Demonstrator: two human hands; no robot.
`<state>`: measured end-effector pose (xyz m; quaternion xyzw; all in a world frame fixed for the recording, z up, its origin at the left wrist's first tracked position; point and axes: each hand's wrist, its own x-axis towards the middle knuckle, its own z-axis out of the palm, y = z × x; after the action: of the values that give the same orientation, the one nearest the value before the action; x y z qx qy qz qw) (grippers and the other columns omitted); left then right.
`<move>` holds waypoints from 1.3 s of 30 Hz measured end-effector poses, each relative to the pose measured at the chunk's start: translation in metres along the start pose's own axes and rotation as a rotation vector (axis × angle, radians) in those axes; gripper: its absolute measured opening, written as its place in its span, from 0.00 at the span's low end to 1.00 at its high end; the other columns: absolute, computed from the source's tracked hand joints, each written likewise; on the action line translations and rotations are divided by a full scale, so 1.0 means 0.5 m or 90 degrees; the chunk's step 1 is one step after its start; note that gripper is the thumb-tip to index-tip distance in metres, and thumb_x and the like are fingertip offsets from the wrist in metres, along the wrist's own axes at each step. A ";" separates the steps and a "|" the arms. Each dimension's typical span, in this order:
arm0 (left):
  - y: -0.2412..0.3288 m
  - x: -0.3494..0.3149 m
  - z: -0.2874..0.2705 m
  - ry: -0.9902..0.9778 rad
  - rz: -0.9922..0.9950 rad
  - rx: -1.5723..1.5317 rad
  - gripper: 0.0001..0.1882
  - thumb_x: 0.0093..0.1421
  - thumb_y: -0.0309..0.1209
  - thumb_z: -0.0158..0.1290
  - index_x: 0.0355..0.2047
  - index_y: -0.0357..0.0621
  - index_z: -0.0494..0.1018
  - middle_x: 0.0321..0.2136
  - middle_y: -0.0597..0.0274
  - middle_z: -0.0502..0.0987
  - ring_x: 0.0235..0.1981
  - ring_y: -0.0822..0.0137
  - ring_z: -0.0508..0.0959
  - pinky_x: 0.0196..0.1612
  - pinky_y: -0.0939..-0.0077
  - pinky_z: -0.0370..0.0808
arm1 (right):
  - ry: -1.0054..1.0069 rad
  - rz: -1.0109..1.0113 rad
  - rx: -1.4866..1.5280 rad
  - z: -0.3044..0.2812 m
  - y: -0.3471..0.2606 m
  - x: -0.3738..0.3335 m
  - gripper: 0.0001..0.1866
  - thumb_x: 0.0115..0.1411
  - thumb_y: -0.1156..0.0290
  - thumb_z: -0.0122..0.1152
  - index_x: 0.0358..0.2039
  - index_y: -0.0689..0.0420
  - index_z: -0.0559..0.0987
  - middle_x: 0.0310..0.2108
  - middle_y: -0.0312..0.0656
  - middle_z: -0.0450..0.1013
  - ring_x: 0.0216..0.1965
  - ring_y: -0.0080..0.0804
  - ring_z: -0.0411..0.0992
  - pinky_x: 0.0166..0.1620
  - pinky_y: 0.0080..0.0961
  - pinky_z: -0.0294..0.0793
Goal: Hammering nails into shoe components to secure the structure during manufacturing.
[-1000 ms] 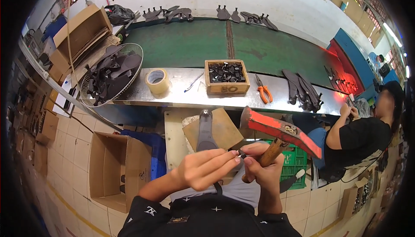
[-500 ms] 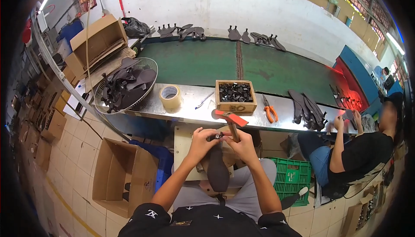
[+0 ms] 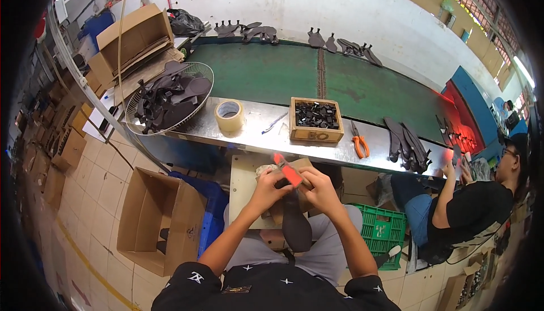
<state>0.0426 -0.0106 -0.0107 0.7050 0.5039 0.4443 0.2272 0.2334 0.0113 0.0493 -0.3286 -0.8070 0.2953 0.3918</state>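
A dark brown shoe sole (image 3: 296, 229) lies lengthwise in front of me over a work stand, its rounded wide end toward my lap. At its far end my left hand (image 3: 267, 192) is closed, thumb and fingertips pinching that narrow end; the exact grip is partly hidden. My right hand (image 3: 319, 191) is closed round a hammer, beside the same end of the sole. The hammer's orange-red head (image 3: 290, 174) tilts over the gap between my hands and hides part of the sole's far end.
Along the metal bench edge stand a basket of soles (image 3: 195, 113), a tape roll (image 3: 229, 117), a wooden box (image 3: 317, 135) of small black pieces, orange-handled pliers (image 3: 360, 145) and more soles (image 3: 399, 141). Behind runs a green conveyor belt (image 3: 266, 67). A co-worker (image 3: 473, 209) sits at right.
The hammer head has swung down and toward me, from above my hands to between them. Both hands have shifted slightly, and the sole has moved a little right. The whole view has tilted slightly.
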 end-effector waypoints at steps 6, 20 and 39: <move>0.021 0.005 -0.014 -0.004 -0.121 -0.154 0.15 0.52 0.26 0.65 0.40 0.37 0.79 0.29 0.58 0.81 0.29 0.74 0.77 0.35 0.78 0.75 | -0.025 0.060 -0.065 -0.016 -0.039 -0.001 0.13 0.56 0.73 0.66 0.41 0.62 0.78 0.29 0.46 0.74 0.29 0.40 0.74 0.34 0.29 0.73; 0.004 0.021 -0.028 -0.082 -0.135 -0.274 0.16 0.50 0.27 0.65 0.39 0.34 0.81 0.35 0.57 0.83 0.36 0.71 0.80 0.44 0.77 0.75 | 0.087 0.074 -0.097 -0.046 -0.176 -0.105 0.21 0.66 0.77 0.54 0.58 0.66 0.68 0.41 0.58 0.73 0.40 0.55 0.75 0.43 0.38 0.74; 0.018 -0.001 -0.024 -0.107 -0.030 0.087 0.64 0.51 0.44 0.66 0.70 0.36 0.29 0.54 0.65 0.77 0.67 0.60 0.62 0.70 0.51 0.45 | 0.074 0.018 -0.242 -0.031 -0.196 -0.113 0.24 0.64 0.76 0.57 0.59 0.65 0.66 0.41 0.57 0.75 0.39 0.53 0.77 0.37 0.37 0.78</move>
<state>0.0368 -0.0159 0.0021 0.7416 0.5286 0.3427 0.2305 0.2440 -0.0883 0.1045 -0.4244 -0.8195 0.1234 0.3648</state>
